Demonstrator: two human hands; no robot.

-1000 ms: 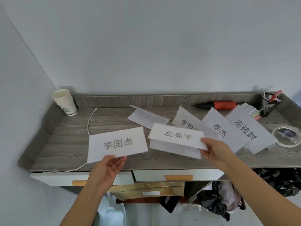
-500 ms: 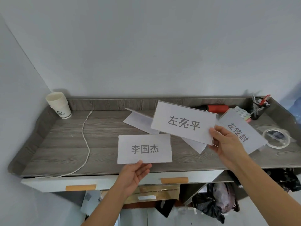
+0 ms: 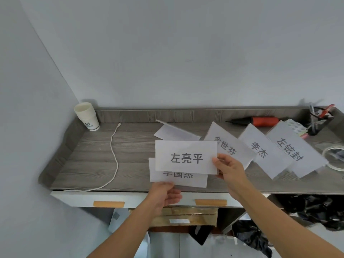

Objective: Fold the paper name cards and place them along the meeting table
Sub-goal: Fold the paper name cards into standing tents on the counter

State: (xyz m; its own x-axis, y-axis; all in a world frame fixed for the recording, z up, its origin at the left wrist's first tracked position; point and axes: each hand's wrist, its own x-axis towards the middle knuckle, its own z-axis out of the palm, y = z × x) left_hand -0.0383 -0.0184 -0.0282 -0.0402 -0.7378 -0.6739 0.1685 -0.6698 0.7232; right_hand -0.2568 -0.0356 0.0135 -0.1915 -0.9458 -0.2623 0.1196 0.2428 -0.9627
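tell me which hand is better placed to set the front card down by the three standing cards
Right, probably. The right hand already holds the 左亮平 card by its right edge, nearest the standing cards. The left hand holds the card behind.

held card (image 3: 186, 156) "左亮平", standing cards "余世芬" (image 3: 226, 147), "李杰" (image 3: 259, 150), "左铉封" (image 3: 290, 152)

Front card (image 3: 186, 157), white with three bold black characters, held upright and facing the camera; overlapping the top of a second card (image 3: 178, 178), its print half hidden; behind, one folded blank card (image 3: 175, 132) lying flat; to the right, three printed cards (image 3: 264, 151) leaning in an overlapping row.
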